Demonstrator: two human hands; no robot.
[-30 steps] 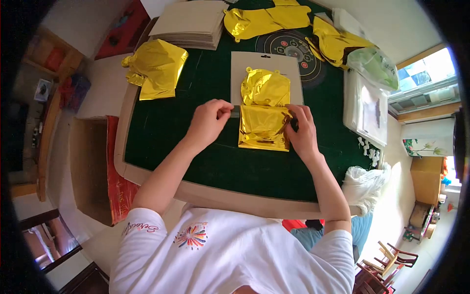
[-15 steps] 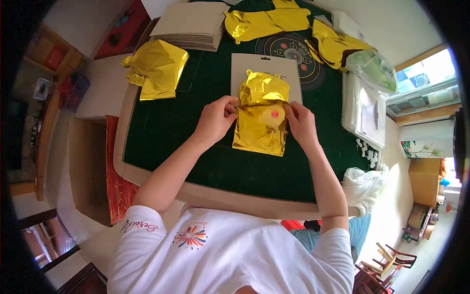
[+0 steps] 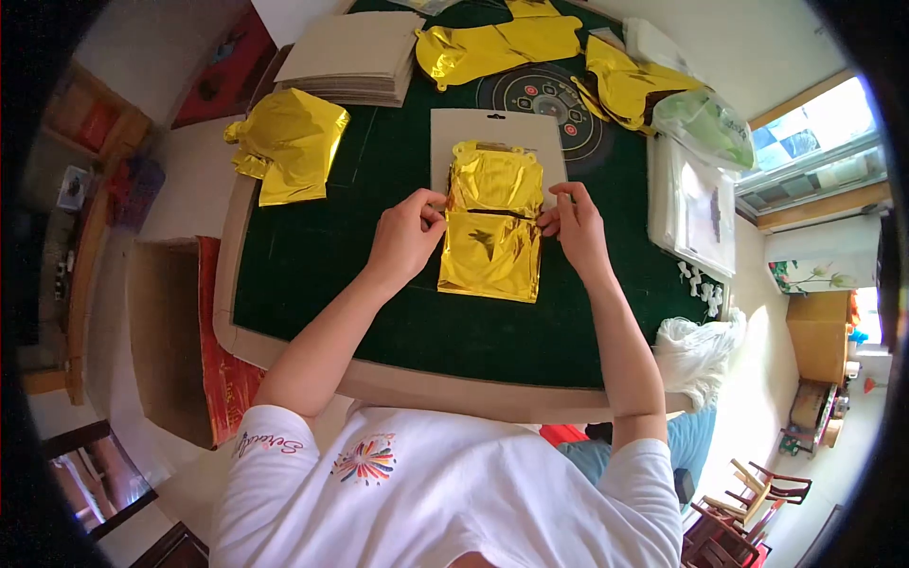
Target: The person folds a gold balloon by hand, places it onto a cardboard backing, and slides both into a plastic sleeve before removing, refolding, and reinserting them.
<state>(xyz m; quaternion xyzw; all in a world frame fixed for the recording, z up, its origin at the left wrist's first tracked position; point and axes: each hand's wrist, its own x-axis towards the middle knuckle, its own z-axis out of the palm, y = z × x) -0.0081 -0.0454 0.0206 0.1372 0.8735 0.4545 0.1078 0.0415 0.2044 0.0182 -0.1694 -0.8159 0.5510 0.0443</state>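
Observation:
A flat gold foil balloon point(image 3: 490, 256) lies folded in front of me, with a dark crease across its middle and small tabs at its far end. Its upper part covers some of a grey cardboard sheet point(image 3: 492, 128) with a hanging slot. At the left end of the crease, my left hand point(image 3: 405, 239) is closed, its thumb and forefinger pinching the foil edge. My right hand point(image 3: 578, 232) pinches the opposite edge, the forefinger bent above the thumb.
More gold foil balloons lie at left point(image 3: 294, 142), at the back point(image 3: 502, 49) and at back right point(image 3: 625, 80). A cardboard stack point(image 3: 346, 57) stands back left. Clear plastic bags point(image 3: 686, 208), small white pieces point(image 3: 701, 284) and a white string bundle point(image 3: 696, 350) line the green table's point(image 3: 379, 331) right side.
The foil between my hands now lies flatter, with a straighter crease and its upper part smoothed. My right fingers have shifted slightly lower along the edge. The whole view has shifted a little.

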